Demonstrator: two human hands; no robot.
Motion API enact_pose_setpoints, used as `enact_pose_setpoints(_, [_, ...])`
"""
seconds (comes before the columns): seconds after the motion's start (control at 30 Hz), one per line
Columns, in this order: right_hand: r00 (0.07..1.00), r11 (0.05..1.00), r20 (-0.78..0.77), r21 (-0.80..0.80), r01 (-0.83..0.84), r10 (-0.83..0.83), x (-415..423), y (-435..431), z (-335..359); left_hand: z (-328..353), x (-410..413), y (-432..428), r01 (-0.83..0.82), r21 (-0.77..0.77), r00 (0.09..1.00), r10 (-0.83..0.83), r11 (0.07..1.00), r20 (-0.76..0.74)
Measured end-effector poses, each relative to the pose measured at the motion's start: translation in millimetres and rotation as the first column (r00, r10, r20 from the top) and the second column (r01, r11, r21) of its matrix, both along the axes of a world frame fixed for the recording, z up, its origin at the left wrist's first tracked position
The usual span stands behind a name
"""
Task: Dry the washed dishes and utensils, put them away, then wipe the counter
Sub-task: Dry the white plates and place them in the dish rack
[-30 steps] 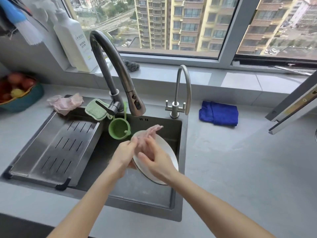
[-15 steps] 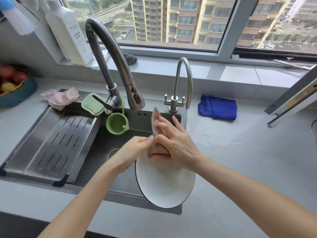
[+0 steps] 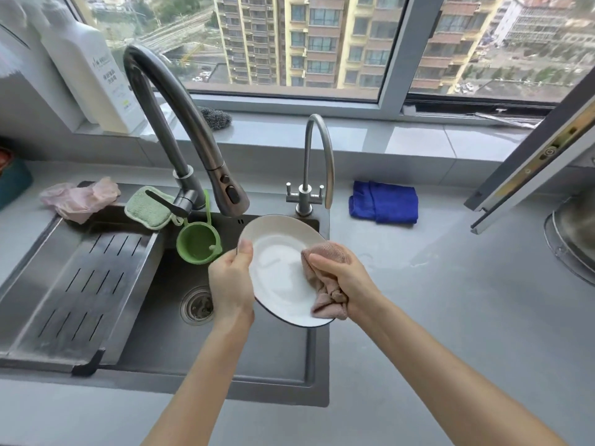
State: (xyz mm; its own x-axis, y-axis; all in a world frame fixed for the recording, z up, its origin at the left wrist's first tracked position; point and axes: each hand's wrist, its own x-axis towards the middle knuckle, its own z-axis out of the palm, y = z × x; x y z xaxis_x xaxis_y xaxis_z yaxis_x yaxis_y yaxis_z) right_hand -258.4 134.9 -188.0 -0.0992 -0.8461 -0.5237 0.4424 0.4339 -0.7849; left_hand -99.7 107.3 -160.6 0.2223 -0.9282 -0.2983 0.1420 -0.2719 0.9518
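The round white plate with a dark rim (image 3: 280,272) is held tilted over the grey steel sink (image 3: 209,355), its left edge pinched by the left hand (image 3: 230,281) — the bunched pink cloth (image 3: 325,300), gripped in the right hand (image 3: 346,278), is pressed on its right side

The plate (image 3: 277,268) in my left hand (image 3: 230,278) is white with a thin dark rim. The cloth (image 3: 325,300) in my right hand (image 3: 344,278) is dusty pink. The counter (image 3: 450,317) is pale grey, the towel (image 3: 384,202) bright blue, the small cup (image 3: 198,244) green, the sponge (image 3: 146,207) pale green, the sink (image 3: 209,365) dark steel grey.
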Motion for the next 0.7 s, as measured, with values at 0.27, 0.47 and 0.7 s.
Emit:
enact_pose_setpoints(0.27, [0.955,0.997,-0.286,0.021,-0.076,0.079,-38,20,4,-28,9,28,0.488,0.181,0.871,-0.465,0.854,-0.158])
enact_pose_setpoints(0.47, [0.639,0.84,-0.7,-0.103,-0.533,0.319,-48,4,38,-17,-4,-4,0.638,0.133,0.748,-0.651,0.759,0.129])
enact_pose_setpoints(0.7, [0.938,0.96,-0.342,-0.235,-0.149,0.062,-67,-1,31,-5,-31,-15,0.318,-0.039,0.939,-0.309,0.947,0.149])
